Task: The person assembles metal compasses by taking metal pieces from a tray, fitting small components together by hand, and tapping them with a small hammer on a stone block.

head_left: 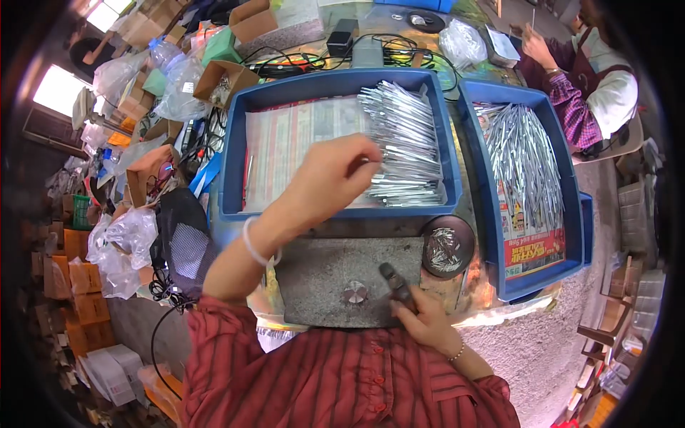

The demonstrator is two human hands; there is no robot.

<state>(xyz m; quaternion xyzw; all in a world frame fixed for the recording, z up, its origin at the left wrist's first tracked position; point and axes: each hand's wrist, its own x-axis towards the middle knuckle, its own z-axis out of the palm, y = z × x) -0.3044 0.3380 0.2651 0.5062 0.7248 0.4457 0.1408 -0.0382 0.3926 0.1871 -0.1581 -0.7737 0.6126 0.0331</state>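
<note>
My left hand (330, 177), a white bangle at its wrist, is over the near blue tray (232, 143). Its thumb and forefinger are pinched together beside a pile of thin silvery metal rods (408, 143); I cannot tell what the pinch holds. Low on the right, my right hand (428, 321) is closed around a small dark hammer-like tool (394, 279), held over a grey metal plate (314, 278). A small round metal piece (354, 292) sits on that plate. Just right of the plate stands a round dark dish (467, 246) with small metal parts (444, 250) inside.
A second blue tray (505, 285) with more metal rods (524, 160) stands to the right. Cables and a black box (342, 37) lie behind the trays. Plastic bags (182, 89) and open cartons (221, 82) crowd the left. At upper right sits another person (592, 78).
</note>
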